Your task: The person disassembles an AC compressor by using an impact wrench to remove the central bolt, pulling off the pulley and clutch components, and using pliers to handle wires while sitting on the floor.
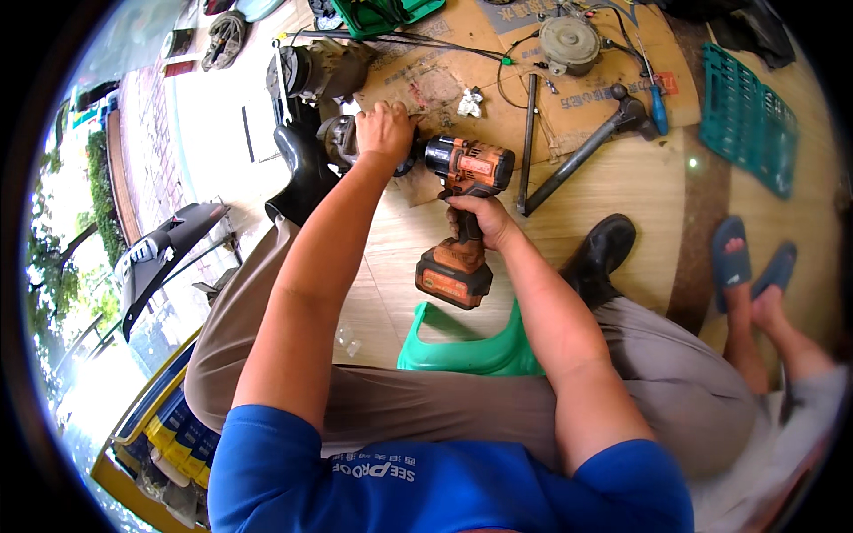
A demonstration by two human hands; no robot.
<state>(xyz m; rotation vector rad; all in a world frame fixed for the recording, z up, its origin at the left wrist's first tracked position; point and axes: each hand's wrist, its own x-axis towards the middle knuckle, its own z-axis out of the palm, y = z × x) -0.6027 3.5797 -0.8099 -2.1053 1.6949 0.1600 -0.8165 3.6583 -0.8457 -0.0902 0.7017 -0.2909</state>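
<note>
My right hand [484, 219] is wrapped round the grip of an orange and black cordless impact wrench [468, 166], its battery hanging low. The wrench's nose points left, toward a dark metal motor-like part [338, 142]. On top of that part rests my left hand [386, 133], fingers curled over it and partly hiding it. Where the wrench's tip meets the part, I cannot tell whether they touch. Behind stands a larger greasy metal housing [333, 71], with a combination spanner [282, 84] leaning beside it.
Flattened cardboard [418, 84] bears a round metal motor [569, 44] with cables. To the right lie a hammer [586, 147], a metal bar [528, 133], a blue screwdriver [657, 107] and a teal plastic crate [746, 115]. Another person's slippered feet [742, 266] are at right; a green stool [471, 351] is below.
</note>
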